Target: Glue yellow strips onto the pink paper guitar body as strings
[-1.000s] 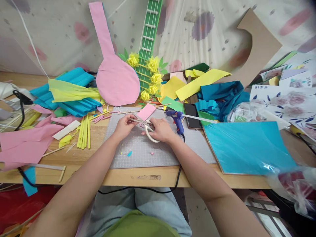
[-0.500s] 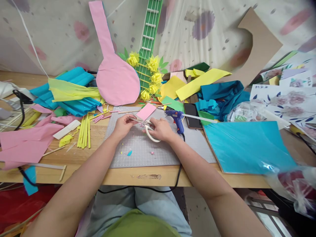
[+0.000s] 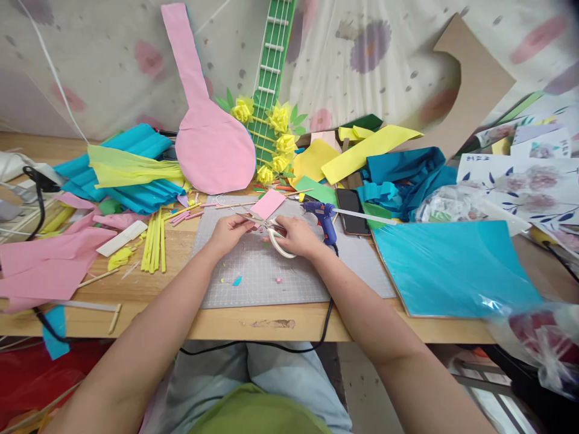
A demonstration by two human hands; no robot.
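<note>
My right hand (image 3: 296, 236) grips a pair of scissors (image 3: 277, 242) with white handles, fingers through the loops. Their metal blades point left, toward my left hand (image 3: 230, 234). The left fingers are pinched together close to the blades. Whatever lies between them is small and mostly hidden, with a hint of pink. Just beyond both hands lies a pink paper rectangle (image 3: 268, 204). Under them is a grey cutting mat (image 3: 257, 289) with a few small scraps on it.
A blue glue gun (image 3: 324, 220) and a phone (image 3: 351, 211) lie right of my hands. A pink banjo-shaped piece (image 3: 216, 150) and a green guitar-like one with yellow flowers (image 3: 280, 117) lean behind. Yellow strips (image 3: 154, 244) lie left, a blue sheet (image 3: 455, 265) right.
The scissors have shifted slightly, and their blades look a little further apart. My left hand stays almost in place, still pinched. The surrounding things have not moved.
</note>
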